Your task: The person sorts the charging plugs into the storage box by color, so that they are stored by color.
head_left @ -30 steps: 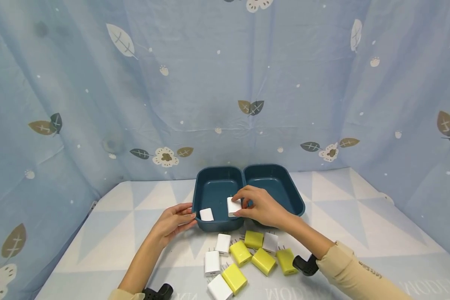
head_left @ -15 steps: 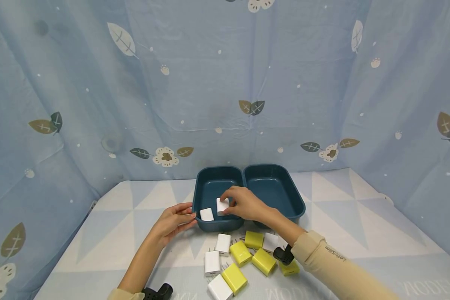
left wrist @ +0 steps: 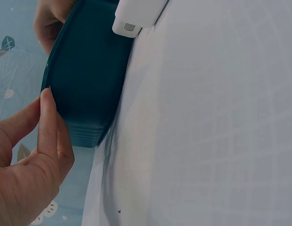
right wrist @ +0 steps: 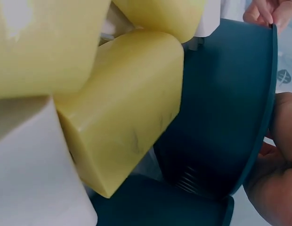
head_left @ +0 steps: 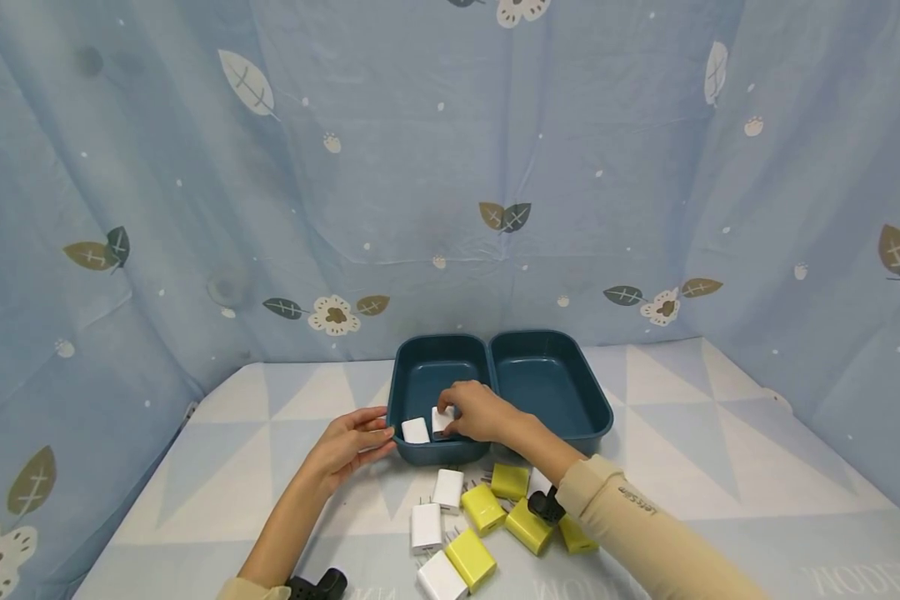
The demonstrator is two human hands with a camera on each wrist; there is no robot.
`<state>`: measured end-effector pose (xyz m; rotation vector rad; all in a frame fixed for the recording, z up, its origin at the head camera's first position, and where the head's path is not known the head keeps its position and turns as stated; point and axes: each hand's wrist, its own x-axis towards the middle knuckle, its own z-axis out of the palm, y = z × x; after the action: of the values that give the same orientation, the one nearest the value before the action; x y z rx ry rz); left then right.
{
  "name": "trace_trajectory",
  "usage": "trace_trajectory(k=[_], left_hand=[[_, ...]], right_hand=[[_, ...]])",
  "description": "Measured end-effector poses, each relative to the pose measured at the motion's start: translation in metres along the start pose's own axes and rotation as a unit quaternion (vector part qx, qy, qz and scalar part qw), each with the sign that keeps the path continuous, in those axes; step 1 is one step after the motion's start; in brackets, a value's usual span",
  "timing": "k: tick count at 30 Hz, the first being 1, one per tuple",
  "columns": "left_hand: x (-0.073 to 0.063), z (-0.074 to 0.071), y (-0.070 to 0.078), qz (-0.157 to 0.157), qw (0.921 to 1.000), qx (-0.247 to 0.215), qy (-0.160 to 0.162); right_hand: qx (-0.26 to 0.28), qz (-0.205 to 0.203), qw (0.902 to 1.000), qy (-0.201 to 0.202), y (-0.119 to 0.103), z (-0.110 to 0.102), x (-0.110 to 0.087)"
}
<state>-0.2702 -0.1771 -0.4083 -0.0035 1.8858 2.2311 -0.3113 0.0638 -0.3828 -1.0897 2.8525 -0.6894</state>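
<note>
My right hand (head_left: 474, 413) pinches a white charger (head_left: 442, 421) low inside the left bin (head_left: 437, 454); my left hand (head_left: 351, 442), fingers straight, steadies its near-left corner. Best to set it flat beside the other charger (head_left: 415, 430).

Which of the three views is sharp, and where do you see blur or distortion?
Head view: evenly lit and sharp, though the wide lens bends the edges. Left wrist view: the left hand and tray are fairly clear; the table cloth is washed out. Right wrist view: the yellow charger is very close and soft.
</note>
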Motion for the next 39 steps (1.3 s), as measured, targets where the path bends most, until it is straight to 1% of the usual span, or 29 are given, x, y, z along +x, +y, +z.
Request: trace_trajectory(k=[4, 7, 10, 12, 17, 26, 28, 33, 35, 39], left_hand=[[-0.001, 0.000, 0.000, 0.002, 1.0000, -0.003, -0.007], [0.000, 0.001, 0.000, 0.000, 1.0000, -0.008, -0.004], [0.000, 0.003, 0.000, -0.003, 1.0000, -0.009, -0.001], [0.001, 0.004, 0.000, -0.004, 1.0000, -0.008, 0.001], [0.002, 0.004, -0.001, -0.004, 1.0000, 0.000, 0.008], [0.001, 0.001, 0.000, -0.007, 0.9999, 0.008, 0.010], [0.000, 0.001, 0.000, -0.008, 0.9999, 0.008, 0.013], [0.000, 0.001, -0.001, -0.008, 0.9998, 0.006, 0.015], [0.000, 0.001, -0.001, -0.007, 0.9999, 0.006, 0.014], [0.001, 0.001, -0.001, -0.004, 0.9999, 0.006, 0.015]], right_hand=[[-0.004, 0.007, 1.0000, -0.004, 0.002, 0.002, 0.001], [-0.003, 0.007, 1.0000, -0.005, 0.004, 0.004, 0.000], [0.009, -0.004, 1.0000, 0.002, 0.006, 0.003, -0.002], [0.026, -0.015, 0.9995, 0.010, 0.007, 0.002, -0.004], [0.060, -0.039, 0.9971, 0.029, 0.007, -0.006, -0.011], [0.069, -0.063, 0.9952, 0.029, -0.001, -0.020, -0.030], [0.074, -0.071, 0.9939, 0.039, -0.004, -0.022, -0.035], [0.089, -0.064, 0.9923, 0.057, -0.014, -0.027, -0.049], [0.095, -0.064, 0.9920, 0.054, -0.019, -0.028, -0.055], [0.122, -0.079, 0.9887, 0.035, -0.026, -0.027, -0.068]])
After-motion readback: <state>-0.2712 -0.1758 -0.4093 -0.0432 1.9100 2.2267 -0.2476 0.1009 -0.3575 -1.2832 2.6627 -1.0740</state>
